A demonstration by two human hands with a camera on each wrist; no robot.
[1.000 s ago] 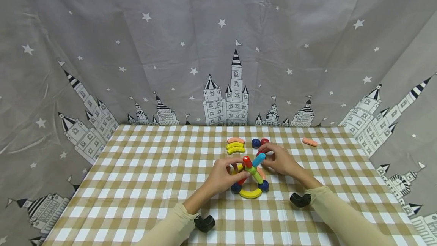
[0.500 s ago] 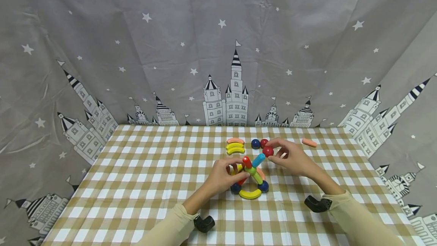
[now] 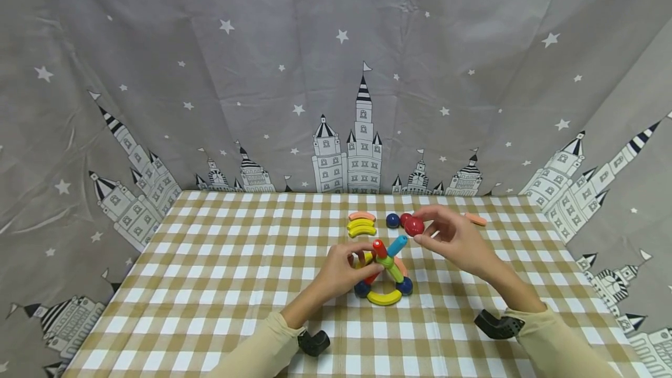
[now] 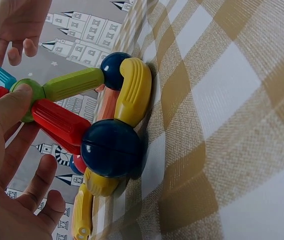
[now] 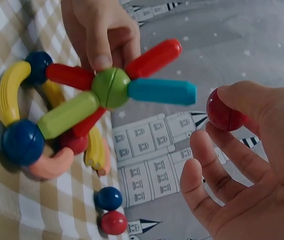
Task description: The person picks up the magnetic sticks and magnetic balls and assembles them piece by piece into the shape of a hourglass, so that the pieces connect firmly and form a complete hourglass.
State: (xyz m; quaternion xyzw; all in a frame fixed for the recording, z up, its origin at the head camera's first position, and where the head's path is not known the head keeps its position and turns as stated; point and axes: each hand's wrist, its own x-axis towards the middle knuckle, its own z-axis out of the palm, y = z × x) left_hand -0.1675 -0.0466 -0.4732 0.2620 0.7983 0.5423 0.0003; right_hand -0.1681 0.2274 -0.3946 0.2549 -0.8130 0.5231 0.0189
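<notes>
A small structure of sticks and balls stands on the table, joined at a green ball. My left hand pinches that ball between thumb and fingers. From it a blue stick and a red stick point upward, while a light green stick and red ones slope down. Dark blue balls, a red ball and curved yellow pieces make the base. My right hand pinches a red ball between thumb and fingers, just off the blue stick's tip.
Behind the structure lie curved yellow pieces and a curved orange piece. A loose blue ball and another red ball sit side by side. Far right lies an orange stick, partly behind the right hand. A checked cloth covers the table.
My right hand has drawn back to the right and up with the red ball, away from the blue stick. The left hand and the structure stay in place.
</notes>
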